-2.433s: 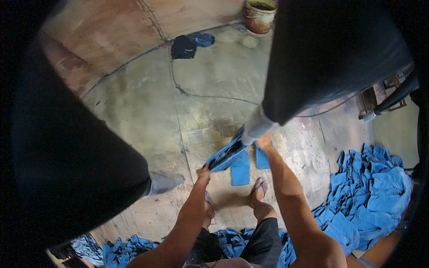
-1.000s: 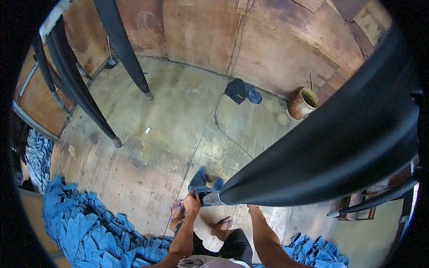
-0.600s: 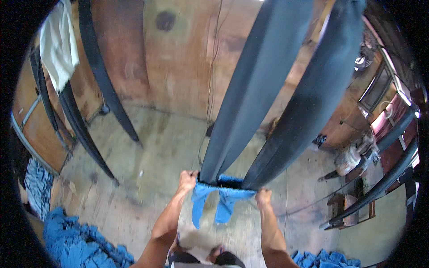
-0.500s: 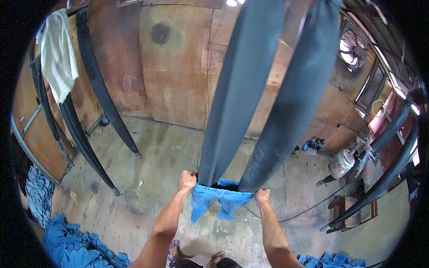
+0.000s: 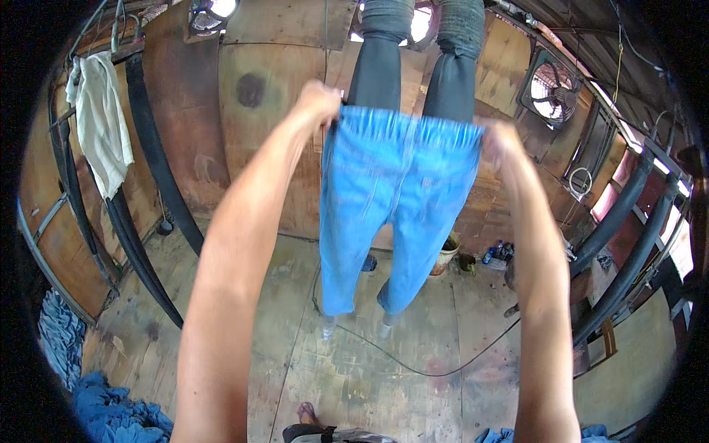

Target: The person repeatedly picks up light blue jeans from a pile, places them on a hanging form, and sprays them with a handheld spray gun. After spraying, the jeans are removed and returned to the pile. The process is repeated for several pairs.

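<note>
A pair of blue jeans (image 5: 399, 184) with an elastic waistband is drawn up over two hanging dark leg-shaped tubes (image 5: 377, 77). Each tube runs down one trouser leg, and its tip shows below the hem. At the left end of the waistband, my left hand (image 5: 319, 103) is closed on the cloth. My right hand (image 5: 502, 142), a little blurred, grips the opposite end. Both arms are stretched forward and raised. Above the waistband the tubes are bare, and higher up they are wrapped in grey cloth bands (image 5: 461, 29).
More dark tubes hang at left (image 5: 159, 140) and right (image 5: 628, 214). A white cloth (image 5: 102, 122) drapes over the left ones. Blue garment heaps (image 5: 118, 410) lie at lower left. A cable (image 5: 428, 373) crosses the floor. By the back wall stand a bucket (image 5: 444, 255) and small bottles (image 5: 498, 252).
Both hands have risen, pulling the jeans from the tubes' lower ends far up along them. The trouser legs, bunched before, now hang stretched over the tubes. The view has tilted upward.
</note>
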`<state>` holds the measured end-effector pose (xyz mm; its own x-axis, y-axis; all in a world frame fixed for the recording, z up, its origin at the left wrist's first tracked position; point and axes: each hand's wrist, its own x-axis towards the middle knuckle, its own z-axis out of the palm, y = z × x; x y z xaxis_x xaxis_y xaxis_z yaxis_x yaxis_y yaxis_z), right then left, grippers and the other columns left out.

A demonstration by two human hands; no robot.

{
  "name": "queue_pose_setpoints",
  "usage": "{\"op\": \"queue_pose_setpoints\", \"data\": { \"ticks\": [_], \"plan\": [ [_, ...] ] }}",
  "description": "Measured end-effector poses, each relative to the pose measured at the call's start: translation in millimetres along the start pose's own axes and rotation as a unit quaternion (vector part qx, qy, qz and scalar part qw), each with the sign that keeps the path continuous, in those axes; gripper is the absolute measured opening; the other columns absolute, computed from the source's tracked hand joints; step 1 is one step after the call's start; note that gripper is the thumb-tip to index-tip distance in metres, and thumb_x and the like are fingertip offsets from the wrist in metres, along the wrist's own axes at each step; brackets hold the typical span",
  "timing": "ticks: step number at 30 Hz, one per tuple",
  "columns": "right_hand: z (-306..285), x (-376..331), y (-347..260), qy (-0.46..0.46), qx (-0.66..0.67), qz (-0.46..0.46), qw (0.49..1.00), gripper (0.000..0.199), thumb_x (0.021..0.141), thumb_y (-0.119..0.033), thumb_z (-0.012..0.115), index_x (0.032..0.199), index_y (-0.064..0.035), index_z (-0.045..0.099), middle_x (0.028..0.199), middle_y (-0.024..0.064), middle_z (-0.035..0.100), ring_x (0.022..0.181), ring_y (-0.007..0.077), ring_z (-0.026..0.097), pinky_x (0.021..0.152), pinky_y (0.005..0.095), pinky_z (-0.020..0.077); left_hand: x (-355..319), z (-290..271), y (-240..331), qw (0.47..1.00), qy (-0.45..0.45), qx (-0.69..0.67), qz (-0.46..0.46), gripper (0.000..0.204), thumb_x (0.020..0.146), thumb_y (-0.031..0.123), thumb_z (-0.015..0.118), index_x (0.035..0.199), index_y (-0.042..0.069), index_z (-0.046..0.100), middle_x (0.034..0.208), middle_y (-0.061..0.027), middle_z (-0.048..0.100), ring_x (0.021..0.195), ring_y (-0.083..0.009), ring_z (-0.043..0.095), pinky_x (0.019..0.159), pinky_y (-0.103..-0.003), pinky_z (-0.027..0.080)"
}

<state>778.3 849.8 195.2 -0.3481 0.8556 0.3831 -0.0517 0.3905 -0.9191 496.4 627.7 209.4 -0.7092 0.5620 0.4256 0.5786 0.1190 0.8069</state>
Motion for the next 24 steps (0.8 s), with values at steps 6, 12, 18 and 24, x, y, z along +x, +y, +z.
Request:
{"op": "queue_pose_setpoints", "data": {
  "ticks": [6,12,18,24],
  "plan": [
    [1,11,-95,-0.035,-0.039,0.028,0.998,0.032,0.103,-0.026,0.042,0.122,-0.0044,0.057,0.082,0.0082,0.063,0.067,0.0172,0.066,0.055,0.0245,0.0545,8,-18,48,0.993,-0.061,-0.095,0.042,0.032,0.099,0.026,0.053,0.085,-0.002,0.062,0.065,-0.0069,0.059,0.048,-0.0126,0.052,0.043,-0.028,0.046],
    [-24,8,-223,0.116,0.306,-0.179,0.928,0.084,0.1,-0.062,0.027,0.152,0.0028,0.021,0.146,0.0347,0.033,0.146,0.0453,0.016,0.118,0.0544,0.0138,26,-74,64,0.956,0.018,-0.227,0.184,0.041,0.103,0.032,0.045,0.102,-0.005,0.061,0.069,-0.0092,0.065,0.052,-0.0133,0.058,0.047,-0.029,0.051],
    [-22,21,-231,0.14,-0.108,-0.357,0.917,0.083,0.094,-0.069,0.036,0.14,-0.0012,0.049,0.138,0.0253,0.052,0.137,0.0312,0.041,0.114,0.0465,0.0257,33,-120,133,0.877,0.269,-0.019,0.397,0.052,0.093,0.043,0.056,0.118,-0.002,0.06,0.105,-0.025,0.068,0.107,-0.0408,0.062,0.095,-0.044,0.048],
    [103,-64,-105,0.196,-0.3,-0.664,0.656,0.027,0.092,-0.032,0.062,0.091,-0.0059,0.067,0.083,0.0141,0.068,0.086,0.0316,0.065,0.084,0.0448,0.0486,60,-91,202,0.754,0.347,0.04,0.556,0.086,0.095,0.046,0.053,0.14,-0.022,0.025,0.145,-0.041,0.032,0.139,-0.0452,0.035,0.116,-0.04,0.03]
  ]
}}
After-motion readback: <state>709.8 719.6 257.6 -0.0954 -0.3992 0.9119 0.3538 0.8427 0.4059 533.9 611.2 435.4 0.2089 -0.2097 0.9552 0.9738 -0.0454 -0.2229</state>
